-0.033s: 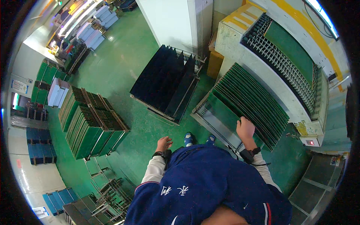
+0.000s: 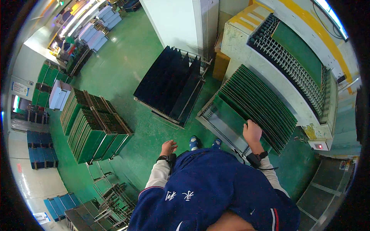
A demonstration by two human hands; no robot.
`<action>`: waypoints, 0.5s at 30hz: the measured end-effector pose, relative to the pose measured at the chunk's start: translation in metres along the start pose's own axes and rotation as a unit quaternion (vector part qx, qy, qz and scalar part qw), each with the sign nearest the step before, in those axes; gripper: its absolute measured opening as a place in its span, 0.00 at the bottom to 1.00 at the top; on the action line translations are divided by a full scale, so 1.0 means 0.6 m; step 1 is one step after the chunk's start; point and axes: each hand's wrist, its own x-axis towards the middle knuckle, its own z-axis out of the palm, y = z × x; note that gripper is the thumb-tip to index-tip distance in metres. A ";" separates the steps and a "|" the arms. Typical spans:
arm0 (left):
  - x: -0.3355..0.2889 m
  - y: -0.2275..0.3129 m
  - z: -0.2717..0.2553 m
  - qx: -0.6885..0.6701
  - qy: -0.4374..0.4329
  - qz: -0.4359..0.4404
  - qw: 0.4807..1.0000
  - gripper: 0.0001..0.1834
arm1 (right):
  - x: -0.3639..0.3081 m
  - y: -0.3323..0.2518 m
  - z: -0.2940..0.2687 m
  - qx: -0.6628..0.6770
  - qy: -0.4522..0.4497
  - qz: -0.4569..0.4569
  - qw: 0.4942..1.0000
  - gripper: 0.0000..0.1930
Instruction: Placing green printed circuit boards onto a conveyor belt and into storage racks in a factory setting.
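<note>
My right hand (image 2: 252, 132) is closed at the upper edge of a green panel (image 2: 231, 111), its fingertips partly hidden. This panel is nearest me in a rack (image 2: 221, 129) with a pale base. Behind it, several thin green panels (image 2: 262, 98) stand upright in a close row. My left hand (image 2: 169, 147) hangs beside my body over the floor, fingers loosely bent and a little apart, holding nothing. A second rack, ahead of me, carries dark panels (image 2: 165, 82) standing on edge.
A machine with a roller bed (image 2: 293, 65) runs along the right, a flat green panel (image 2: 296, 50) on its rollers. More green panels fill a double-tier rack (image 2: 108, 119) to my left. Behind that stands a bare metal cart (image 2: 115, 202). A white cabinet (image 2: 177, 23) stands ahead.
My hands and the racks stay as they were. Far off at upper left, a person's shape beside a rack has shifted slightly.
</note>
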 end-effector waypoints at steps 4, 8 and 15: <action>-0.001 0.002 0.004 0.005 -0.002 -0.002 1.000 0.20 | 0.001 0.004 0.003 -0.004 -0.002 -0.001 1.000 0.09; -0.016 0.005 0.010 0.002 -0.004 0.006 1.000 0.20 | 0.002 0.002 -0.001 -0.013 -0.026 0.011 1.000 0.09; -0.027 0.013 0.019 0.014 0.004 -0.002 1.000 0.20 | 0.001 0.002 -0.001 -0.023 -0.036 0.015 0.999 0.10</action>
